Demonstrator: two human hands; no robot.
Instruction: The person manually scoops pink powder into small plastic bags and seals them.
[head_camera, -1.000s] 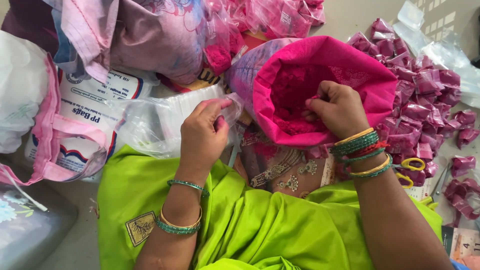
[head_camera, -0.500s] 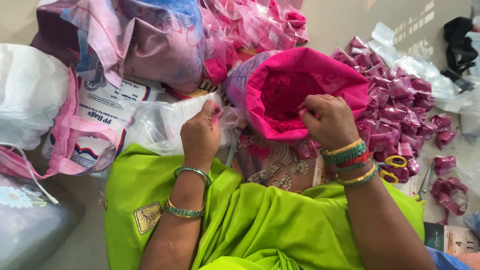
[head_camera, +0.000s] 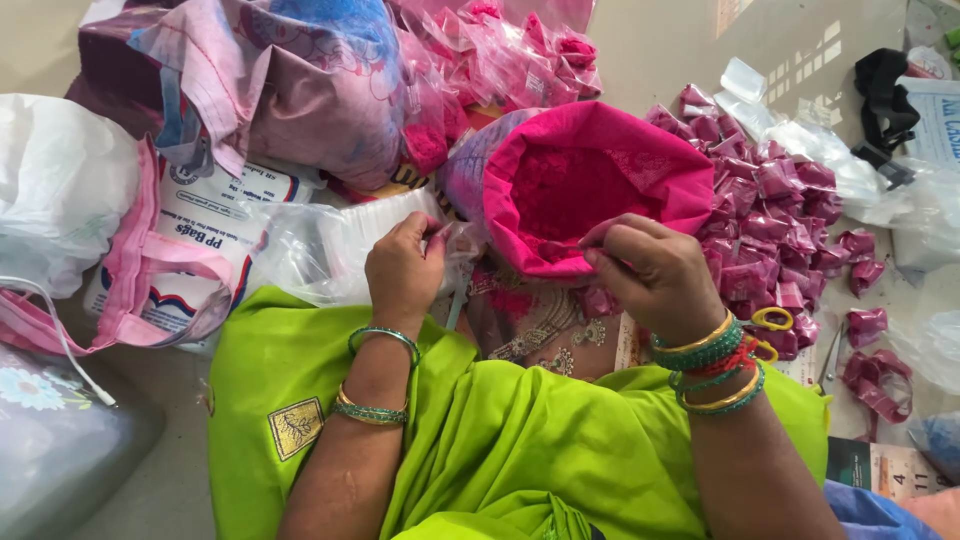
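Observation:
My left hand pinches the mouth of a small clear plastic pouch beside a stack of clear pouches. My right hand rests on the near rim of an open pink cloth sack filled with pink powder. Its fingers are closed on something thin that points left along the rim, too small to make out. Both wrists wear green and gold bangles. My lap is covered by bright green cloth.
A heap of filled pink packets lies right of the sack, with yellow-handled scissors at its near edge. A large clear bag of pink packets sits behind. At the left are a white sack and a pink-handled printed bag.
My right hand has drawn back out of the sack's powder to its near rim. My left hand stays at the clear pouch. The view has tilted slightly.

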